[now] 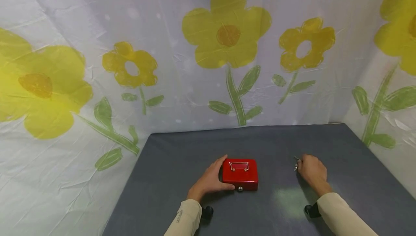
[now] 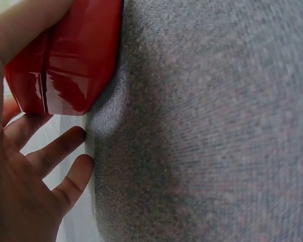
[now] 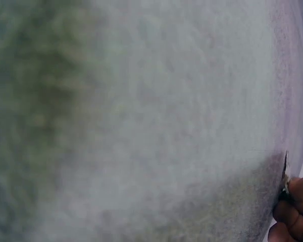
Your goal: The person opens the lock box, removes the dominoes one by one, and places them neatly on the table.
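A small red cash box (image 1: 250, 175) sits lid down on the grey table, its wire handle folded flat on top and a silver lock on the front. My left hand (image 1: 212, 178) grips its left end, thumb along the front and index finger toward the back. Beneath the box's corner in the left wrist view, the lower fingers (image 2: 65, 146) spread off it. Off to the right of the box, my right hand (image 1: 312, 171) pinches small metal keys (image 1: 296, 165) just above the table. Only the tip of one key (image 3: 286, 164) shows in the right wrist view.
A dark grey cloth covers the table (image 1: 182, 153). Behind and beside it hangs a white sheet (image 1: 182, 102) printed with yellow flowers. Black wrist straps (image 1: 312, 210) sit by the cuffs.
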A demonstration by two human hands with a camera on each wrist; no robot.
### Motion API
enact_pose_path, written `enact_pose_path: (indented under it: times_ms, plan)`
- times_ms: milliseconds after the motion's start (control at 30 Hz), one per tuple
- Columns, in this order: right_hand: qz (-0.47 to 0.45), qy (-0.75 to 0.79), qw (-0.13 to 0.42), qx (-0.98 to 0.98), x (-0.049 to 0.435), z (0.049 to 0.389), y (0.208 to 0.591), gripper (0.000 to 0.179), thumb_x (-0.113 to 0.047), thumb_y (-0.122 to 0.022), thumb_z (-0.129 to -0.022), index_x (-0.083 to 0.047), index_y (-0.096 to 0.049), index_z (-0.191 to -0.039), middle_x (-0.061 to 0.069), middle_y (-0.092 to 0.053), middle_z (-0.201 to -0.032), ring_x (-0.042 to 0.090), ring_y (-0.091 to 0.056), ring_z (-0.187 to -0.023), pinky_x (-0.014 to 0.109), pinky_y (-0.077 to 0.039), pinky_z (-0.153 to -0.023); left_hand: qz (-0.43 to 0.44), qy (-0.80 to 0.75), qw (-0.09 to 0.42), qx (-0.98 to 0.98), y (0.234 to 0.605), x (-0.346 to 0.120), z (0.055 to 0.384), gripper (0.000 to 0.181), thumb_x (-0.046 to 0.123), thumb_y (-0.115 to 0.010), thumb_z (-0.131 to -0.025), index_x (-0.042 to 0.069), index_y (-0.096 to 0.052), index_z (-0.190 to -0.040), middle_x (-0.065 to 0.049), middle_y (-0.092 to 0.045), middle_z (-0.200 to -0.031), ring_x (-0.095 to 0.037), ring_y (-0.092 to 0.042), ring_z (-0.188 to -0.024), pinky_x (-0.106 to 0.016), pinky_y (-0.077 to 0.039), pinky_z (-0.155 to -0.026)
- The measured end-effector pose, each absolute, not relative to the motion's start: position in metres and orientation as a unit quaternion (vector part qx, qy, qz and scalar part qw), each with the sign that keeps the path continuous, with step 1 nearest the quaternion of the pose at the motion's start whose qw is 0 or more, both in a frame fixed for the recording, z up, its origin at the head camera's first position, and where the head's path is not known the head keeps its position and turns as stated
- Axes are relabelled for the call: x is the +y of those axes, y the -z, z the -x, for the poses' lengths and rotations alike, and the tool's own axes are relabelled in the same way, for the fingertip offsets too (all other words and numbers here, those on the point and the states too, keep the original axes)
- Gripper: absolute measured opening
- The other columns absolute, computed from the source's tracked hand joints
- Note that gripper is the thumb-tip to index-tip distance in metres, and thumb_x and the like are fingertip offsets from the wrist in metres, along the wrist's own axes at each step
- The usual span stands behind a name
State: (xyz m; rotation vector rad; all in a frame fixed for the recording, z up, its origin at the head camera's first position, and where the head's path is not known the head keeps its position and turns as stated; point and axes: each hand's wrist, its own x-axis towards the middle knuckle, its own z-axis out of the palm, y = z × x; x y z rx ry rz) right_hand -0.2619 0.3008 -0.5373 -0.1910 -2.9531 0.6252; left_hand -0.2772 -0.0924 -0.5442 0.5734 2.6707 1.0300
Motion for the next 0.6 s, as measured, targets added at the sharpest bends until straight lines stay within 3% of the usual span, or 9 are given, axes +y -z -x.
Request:
enact_pose_path:
  times_ms: [233, 367, 467, 600]
  plan:
    - [0.062, -0.208, 0.035, -0.976, 0.296, 0.257, 0.53, 0.024, -0.014, -0.051, -0.099, -0.005, -0.054, -0.077, 0.01, -0.057, -0.069, 0.023, -0.051, -0.059, 0.039, -0.04, -0.052, -0.179, -0.374, 0.112, 0.903, 0.541, -0.091, 0.276, 0.109, 0.051, -0.087, -0.072, 0.028, -0.027, -0.16, -0.003, -0.037, -0.163, -0.031, -0.038, -0.146, -0.067, -0.035, -0.114]
    - [0.053, -0.225, 0.023, -0.973, 0.292, 0.253, 0.53, 0.028, -0.014, -0.048, -0.096, -0.01, -0.045, -0.068, 0.001, -0.043, -0.06, 0.018, -0.041, -0.054, 0.034, -0.033, -0.049, -0.182, -0.394, 0.112, 0.894, 0.542, -0.091, 0.276, 0.108, 0.049, -0.088, -0.073, 0.028, -0.028, -0.16, -0.003, -0.037, -0.163, -0.032, -0.041, -0.144, -0.065, -0.04, -0.112]
    - [0.041, -0.246, 0.032, -0.968, 0.285, 0.249, 0.532, 0.029, -0.014, -0.046, -0.095, -0.012, -0.041, -0.067, -0.001, -0.037, -0.058, 0.016, -0.036, -0.051, 0.031, -0.029, -0.048, -0.185, -0.408, 0.113, 0.887, 0.544, -0.091, 0.276, 0.107, 0.047, -0.088, -0.073, 0.027, -0.029, -0.16, -0.004, -0.037, -0.163, -0.032, -0.041, -0.144, -0.065, -0.039, -0.112]
    - [0.016, -0.279, 0.06, -0.958, 0.272, 0.245, 0.532, 0.025, -0.014, -0.047, -0.096, -0.01, -0.047, -0.072, 0.001, -0.041, -0.059, 0.016, -0.037, -0.051, 0.03, -0.029, -0.048, -0.187, -0.426, 0.114, 0.878, 0.545, -0.092, 0.277, 0.107, 0.045, -0.088, -0.074, 0.023, -0.028, -0.16, -0.006, -0.036, -0.163, -0.033, -0.04, -0.145, -0.065, -0.037, -0.113]
